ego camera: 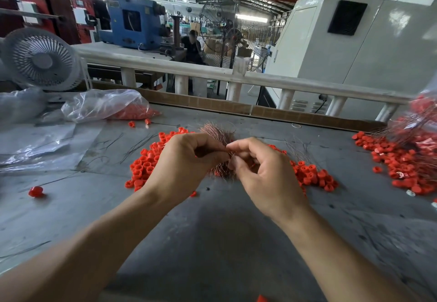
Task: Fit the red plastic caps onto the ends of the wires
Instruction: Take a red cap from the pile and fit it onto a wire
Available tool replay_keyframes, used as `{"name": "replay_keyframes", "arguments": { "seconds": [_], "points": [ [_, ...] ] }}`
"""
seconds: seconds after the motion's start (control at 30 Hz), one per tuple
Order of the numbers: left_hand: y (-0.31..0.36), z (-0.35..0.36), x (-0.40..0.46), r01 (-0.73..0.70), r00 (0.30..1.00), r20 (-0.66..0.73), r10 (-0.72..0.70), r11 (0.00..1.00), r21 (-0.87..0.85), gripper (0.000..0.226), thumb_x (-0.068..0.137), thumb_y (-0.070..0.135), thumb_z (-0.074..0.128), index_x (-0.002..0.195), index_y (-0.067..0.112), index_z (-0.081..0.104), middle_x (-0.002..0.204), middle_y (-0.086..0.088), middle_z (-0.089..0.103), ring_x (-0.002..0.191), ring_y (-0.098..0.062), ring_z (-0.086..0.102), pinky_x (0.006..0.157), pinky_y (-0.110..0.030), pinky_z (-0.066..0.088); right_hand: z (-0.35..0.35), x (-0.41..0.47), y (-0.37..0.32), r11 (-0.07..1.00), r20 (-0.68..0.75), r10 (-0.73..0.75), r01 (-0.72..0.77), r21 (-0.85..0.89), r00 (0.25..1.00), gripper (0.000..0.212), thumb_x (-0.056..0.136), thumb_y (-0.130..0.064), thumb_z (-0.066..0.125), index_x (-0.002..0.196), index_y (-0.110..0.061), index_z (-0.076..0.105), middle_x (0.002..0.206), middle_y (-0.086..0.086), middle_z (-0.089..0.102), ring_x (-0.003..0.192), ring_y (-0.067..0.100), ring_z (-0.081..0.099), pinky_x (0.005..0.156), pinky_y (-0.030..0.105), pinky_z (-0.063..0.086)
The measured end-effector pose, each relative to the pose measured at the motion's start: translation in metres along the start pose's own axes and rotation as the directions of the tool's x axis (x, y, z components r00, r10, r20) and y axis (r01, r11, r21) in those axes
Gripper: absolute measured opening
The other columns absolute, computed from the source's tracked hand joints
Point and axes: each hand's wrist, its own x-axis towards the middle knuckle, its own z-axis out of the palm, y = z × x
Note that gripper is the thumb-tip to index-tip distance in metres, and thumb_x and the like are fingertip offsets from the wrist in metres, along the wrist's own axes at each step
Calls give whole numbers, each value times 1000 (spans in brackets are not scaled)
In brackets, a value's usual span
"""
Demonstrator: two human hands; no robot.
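Note:
A bundle of thin copper-coloured wires (pixel 216 132) sticks up behind my hands over the grey table (pixel 212 242). My left hand (pixel 186 160) grips this bundle with curled fingers. My right hand (pixel 257 167) pinches the tip of a wire between thumb and forefinger, right against the left thumb. Whether a cap sits in that pinch is hidden. Loose red plastic caps (pixel 146 162) lie heaped under and left of my hands, and more red caps (pixel 314 176) lie to the right of them.
A pile of capped wires (pixel 406 160) fills the right edge of the table. A clear bag of red caps (pixel 113 108) lies at the back left, beside crumpled plastic sheet (pixel 35 145) and a white fan (pixel 40 59). One stray cap (pixel 36 191) lies at the left.

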Motion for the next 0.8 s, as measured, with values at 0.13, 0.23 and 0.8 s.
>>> {"name": "replay_keyframes", "arguments": {
  "seconds": [0.13, 0.23, 0.8],
  "points": [
    [-1, 0, 0, 10, 1000, 10, -11, 995, 94, 10, 85, 23, 82, 80, 31, 77, 68, 11, 70, 55, 0, 55, 52, -15, 44, -2, 2, 2, 998, -21, -8, 7, -64, 1000, 14, 92, -10, 73, 88, -23, 72, 65, -19, 61, 59, 3, 56, 55, 9, 36],
    [-1, -1, 1, 59, 998, 37, -57, 997, -56, 8, 83, 21, 83, 78, 26, 79, 65, 8, 69, 55, -1, 54, 53, -15, 43, -2, 2, 0, 999, -17, -4, 3, -51, 1000, 14, 92, -12, 73, 85, -24, 71, 64, -17, 60, 58, 4, 55, 54, 9, 37],
    [-10, -22, 14, 156, 980, -144, -137, 979, 130, 13, 85, 25, 80, 75, 27, 74, 64, 15, 69, 52, 0, 57, 51, -15, 44, 0, 2, -1, 998, -124, 8, -16, -67, 992, 11, 92, -12, 73, 84, -20, 73, 68, -10, 67, 65, 7, 61, 57, 13, 45]
  ]
}}
